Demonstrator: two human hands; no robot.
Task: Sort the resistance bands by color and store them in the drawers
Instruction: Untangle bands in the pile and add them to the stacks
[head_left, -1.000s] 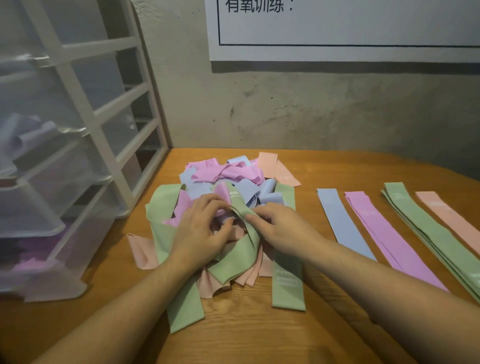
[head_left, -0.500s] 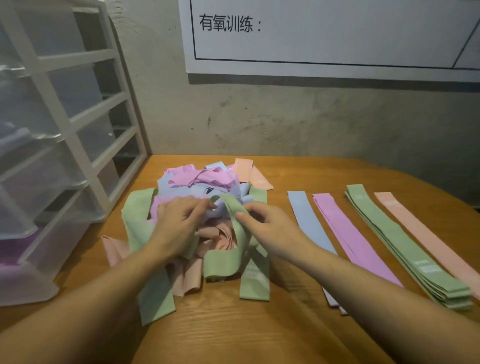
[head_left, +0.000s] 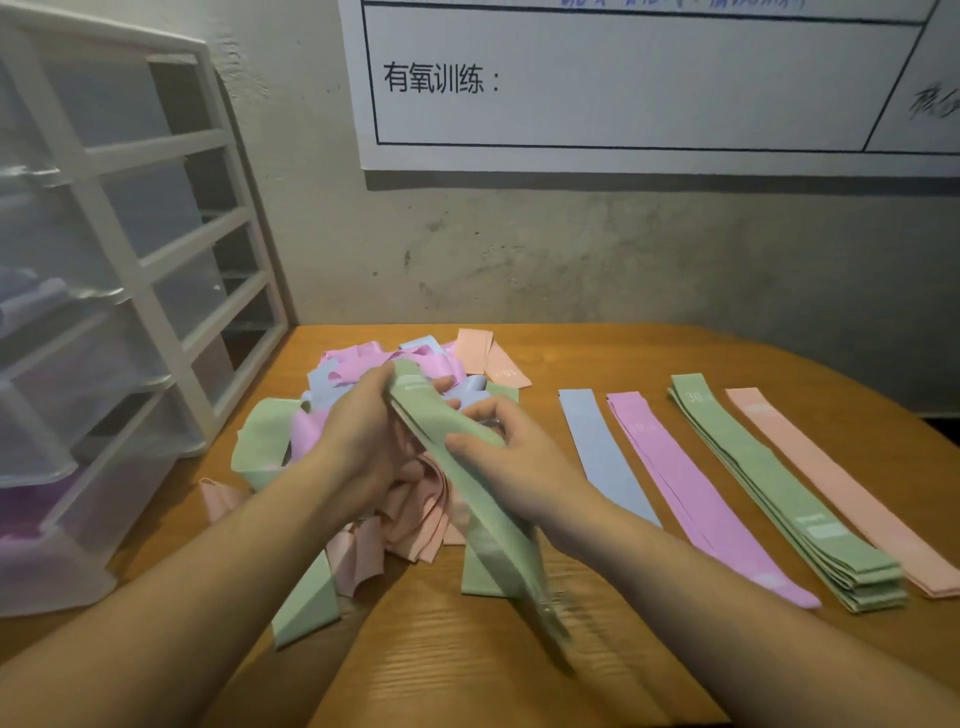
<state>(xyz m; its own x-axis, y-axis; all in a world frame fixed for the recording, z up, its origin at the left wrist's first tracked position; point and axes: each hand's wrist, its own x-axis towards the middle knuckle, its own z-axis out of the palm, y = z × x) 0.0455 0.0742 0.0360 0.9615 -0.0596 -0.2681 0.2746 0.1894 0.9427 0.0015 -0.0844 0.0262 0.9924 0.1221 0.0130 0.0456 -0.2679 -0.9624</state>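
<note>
A mixed heap of resistance bands (head_left: 358, 457) in green, pink, blue and peach lies on the wooden table (head_left: 441, 670). Both hands hold one green band (head_left: 483, 514) lifted above the heap. My left hand (head_left: 363, 441) grips its upper end, and my right hand (head_left: 498, 457) pinches it lower down; its loose end hangs blurred toward me. To the right lie sorted rows: a blue band (head_left: 602, 457), pink bands (head_left: 691, 493), a green stack (head_left: 779, 493) and a peach band (head_left: 831, 488).
A white drawer unit (head_left: 119, 322) with clear plastic drawers stands at the left; lavender and purple bands show inside two drawers. A white poster (head_left: 623, 83) hangs on the grey wall behind the table.
Both hands have pulled a green band up out of the heap and stretched it out lengthwise. The camera has tilted up.
</note>
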